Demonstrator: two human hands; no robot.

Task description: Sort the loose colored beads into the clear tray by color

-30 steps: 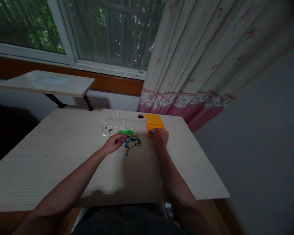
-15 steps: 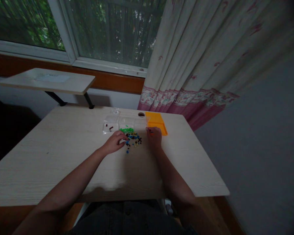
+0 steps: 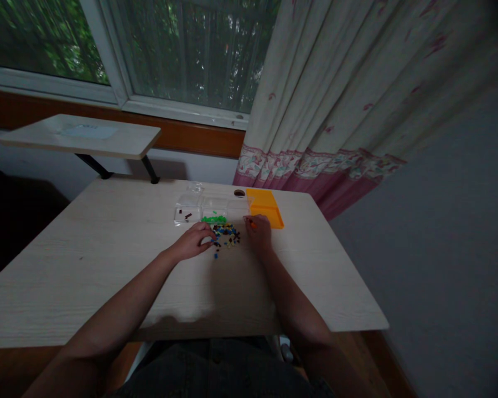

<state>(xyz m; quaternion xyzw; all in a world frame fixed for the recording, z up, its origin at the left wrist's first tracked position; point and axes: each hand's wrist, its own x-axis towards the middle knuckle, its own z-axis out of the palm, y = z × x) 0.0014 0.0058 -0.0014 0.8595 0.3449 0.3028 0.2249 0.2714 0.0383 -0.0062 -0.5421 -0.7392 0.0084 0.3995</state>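
Observation:
A loose pile of tiny toy building bricks [image 3: 228, 234] in blue, yellow, black and brown lies on the table. My left hand [image 3: 194, 241] rests at the pile's left edge, fingers curved and thumb apart, open. To the right of the pile is my right hand [image 3: 259, 231], its fingertips drawn together near the clear divided box. Whatever they hold is too small to make out; a patch of orange shows by the fingers. The clear plastic box [image 3: 228, 205] has bright green bricks [image 3: 214, 219] in its middle compartment and a few dark brown pieces [image 3: 187, 216] in the left one.
An open orange-yellow case [image 3: 268, 205] lies right of the clear box, partly behind my right hand. A round cable hole [image 3: 239, 193] is near the table's back edge. A raised shelf [image 3: 108, 138] stands at the back left, a curtain [image 3: 315, 110] at the back right.
My right hand has shifted slightly left, toward the pile and the clear box. My left hand stays almost in place at the pile's edge.

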